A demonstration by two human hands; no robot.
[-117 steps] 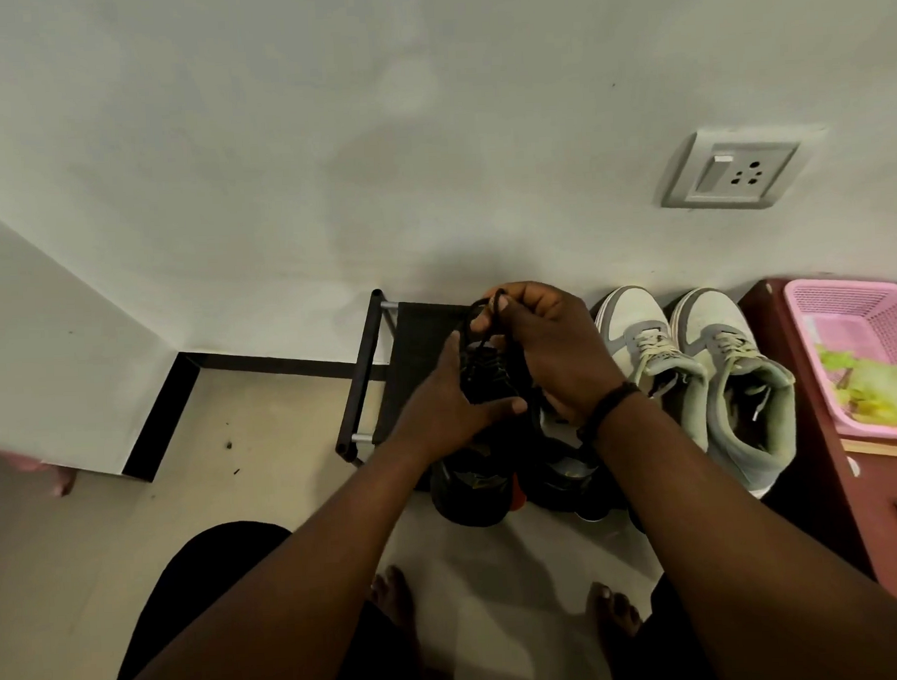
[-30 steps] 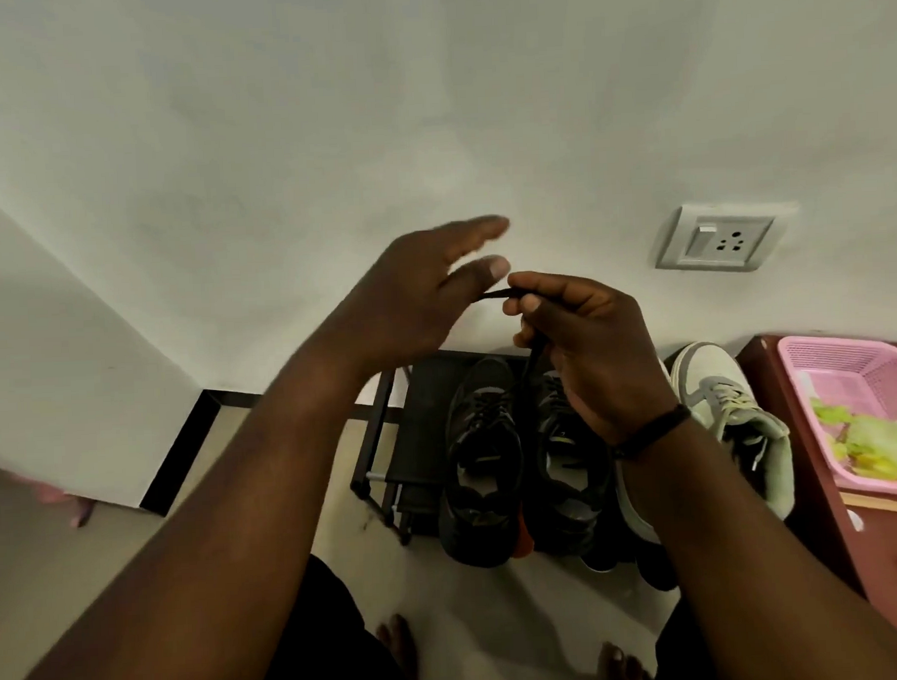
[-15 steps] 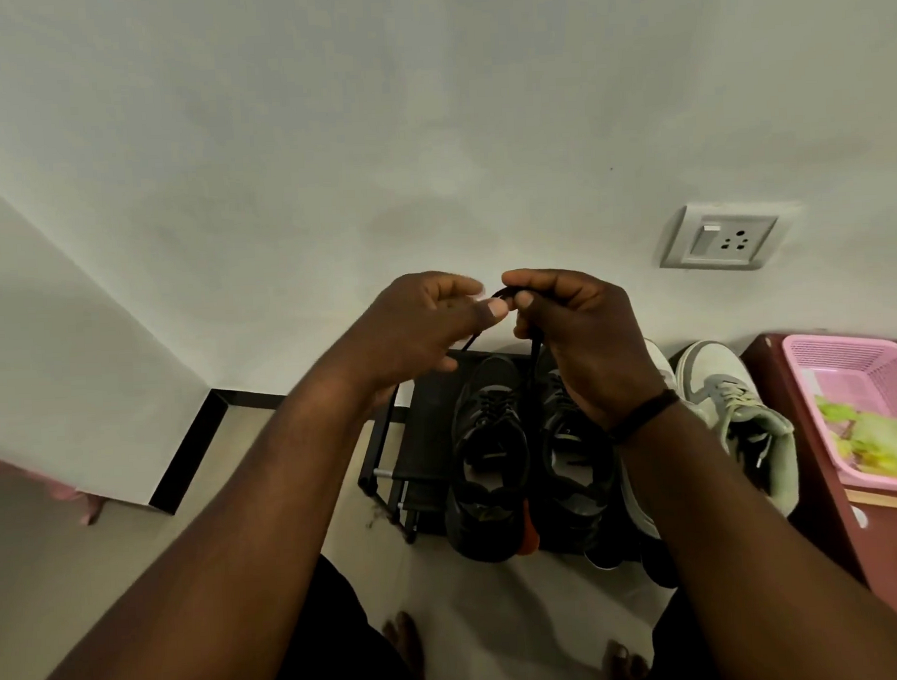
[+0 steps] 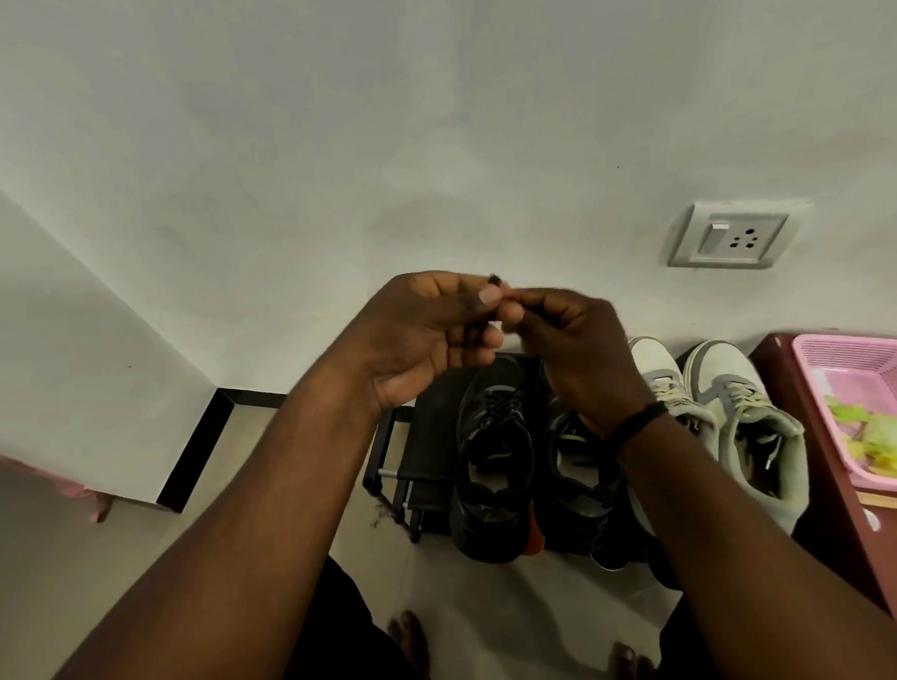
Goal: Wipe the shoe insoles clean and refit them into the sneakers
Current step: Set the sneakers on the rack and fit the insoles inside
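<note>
- Both hands are raised in front of the wall, fingertips together: the left hand (image 4: 425, 330) and the right hand (image 4: 575, 344) pinch a thin dark strand — a tip (image 4: 494, 277) shows above the left thumb; probably a shoelace, though the blur leaves this unsure.
- Two black sneakers (image 4: 493, 466) stand side by side on a low black shoe rack (image 4: 411, 475), toes to the wall, beneath the hands and apart from them.
- Pale lining shows in the left one's opening; whether it is a seated insole cannot be told.
- No loose insole and no cloth in use appear, so wiping and refitting are either finished or not begun — the view does not settle which.
- A grey-and-white pair (image 4: 722, 420) stands just beside the black pair.
- A pink basket (image 4: 848, 358) holding something yellow-green rests on the dark red counter (image 4: 822, 467) at the right.
</note>
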